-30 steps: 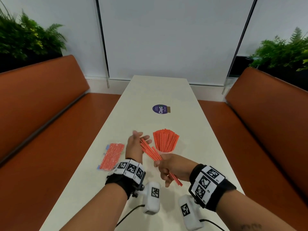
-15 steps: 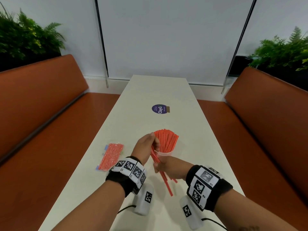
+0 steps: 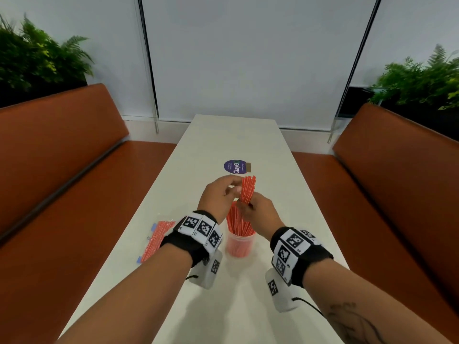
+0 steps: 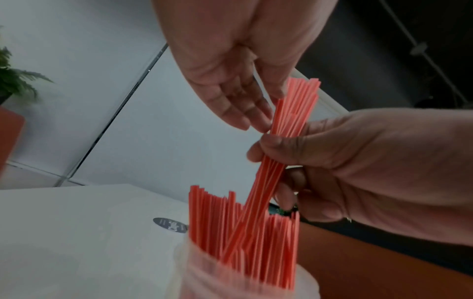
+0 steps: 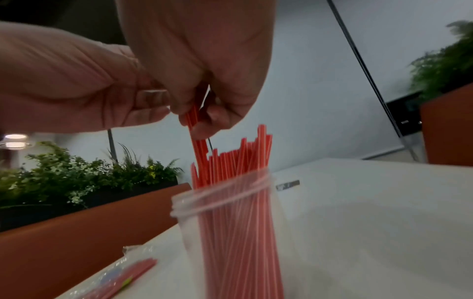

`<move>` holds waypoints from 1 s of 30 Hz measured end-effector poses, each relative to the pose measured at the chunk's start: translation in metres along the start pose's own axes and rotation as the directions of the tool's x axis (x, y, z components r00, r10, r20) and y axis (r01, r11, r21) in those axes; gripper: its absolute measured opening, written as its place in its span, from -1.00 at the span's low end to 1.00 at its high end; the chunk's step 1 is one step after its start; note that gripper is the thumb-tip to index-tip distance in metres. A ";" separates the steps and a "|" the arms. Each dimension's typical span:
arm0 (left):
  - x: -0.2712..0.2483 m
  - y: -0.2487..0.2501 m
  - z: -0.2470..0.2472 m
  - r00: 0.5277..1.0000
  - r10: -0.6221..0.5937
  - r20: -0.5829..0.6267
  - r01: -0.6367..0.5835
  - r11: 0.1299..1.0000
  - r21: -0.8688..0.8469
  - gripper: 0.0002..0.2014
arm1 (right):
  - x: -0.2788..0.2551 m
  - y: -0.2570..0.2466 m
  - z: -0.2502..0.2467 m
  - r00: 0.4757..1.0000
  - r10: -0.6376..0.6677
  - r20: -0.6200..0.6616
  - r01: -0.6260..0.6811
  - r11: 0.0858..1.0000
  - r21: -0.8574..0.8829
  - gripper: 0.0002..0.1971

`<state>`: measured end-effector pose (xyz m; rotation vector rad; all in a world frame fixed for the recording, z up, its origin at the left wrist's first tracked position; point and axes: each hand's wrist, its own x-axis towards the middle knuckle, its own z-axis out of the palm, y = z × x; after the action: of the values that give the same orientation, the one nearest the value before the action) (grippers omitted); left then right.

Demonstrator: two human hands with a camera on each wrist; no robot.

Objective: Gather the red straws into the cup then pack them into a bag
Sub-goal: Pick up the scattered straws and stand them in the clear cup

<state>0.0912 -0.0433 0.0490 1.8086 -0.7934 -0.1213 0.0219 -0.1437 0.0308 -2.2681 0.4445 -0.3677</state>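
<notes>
The right hand [image 3: 258, 214] sits at the centre of the head view, its fingers and thumb clamped on a small bundle [image 3: 248, 189] of red straws; the bundle tilts, its top fanning out above the hand and its lower ends reaching down among the straws [image 3: 239, 225] already standing in the cup [image 3: 239, 247]; in the left wrist view the same bundle [image 4: 286, 129] crosses the middle of the frame, pinched by the right hand [image 4: 358, 161] on the right side; the left hand [image 3: 218, 194] is just left of it, fingers apart and nearly straight, its fingertips [image 4: 256, 119] touching the side of the bundle near the top without closing round it; in the right wrist view the left hand [image 5: 64, 85] fills the upper left and the right hand [image 5: 204, 60] the upper centre, with the bundle [image 5: 197, 137] dropping from it into the cup [image 5: 225, 222]; the cup is clear plastic and stands upright on the white bench [image 3: 233, 135], below the two hands in the head view; a clear bag [image 3: 155, 240] holding red straws lies flat on the bench at the centre left, well apart from the cup; a round purple sticker [image 3: 234, 166] lies on the bench above the hands.
</notes>
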 end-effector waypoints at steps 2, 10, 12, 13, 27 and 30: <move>-0.004 -0.004 0.002 1.000 -0.011 -0.007 0.012 0.999 0.047 -0.66 | -0.001 0.006 0.010 0.996 0.035 0.078 -0.029 0.996 -0.080 -0.81; -0.012 -0.041 0.006 0.996 -0.036 0.079 0.009 0.946 0.325 -0.71 | -0.007 -0.001 0.004 0.994 0.012 0.113 0.013 0.975 -0.221 -0.84; -0.012 -0.050 0.003 0.996 -0.058 0.062 0.033 0.937 0.348 -0.69 | -0.007 -0.002 -0.002 0.999 -0.008 -0.050 0.000 0.988 -0.156 -0.73; -0.012 -0.054 0.003 0.997 -0.060 0.044 0.042 0.938 0.343 -0.67 | -0.006 0.000 -0.006 0.987 -0.031 -0.155 0.008 0.989 -0.147 -0.71; -0.020 -0.063 0.023 0.952 -0.115 0.284 -0.031 0.885 0.465 -0.17 | -0.002 0.053 0.003 0.999 -0.044 0.002 0.044 0.993 -0.109 -0.12; -0.019 -0.064 0.021 0.984 -0.039 0.172 -0.059 0.848 0.527 -0.23 | -0.004 0.063 0.000 0.997 -0.076 -0.027 0.068 0.973 -0.218 -0.08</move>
<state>0.0958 -0.0382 -0.0204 2.3427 -1.0354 -0.0562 0.0061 -0.1820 -0.0166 -2.4991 0.4392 -0.4136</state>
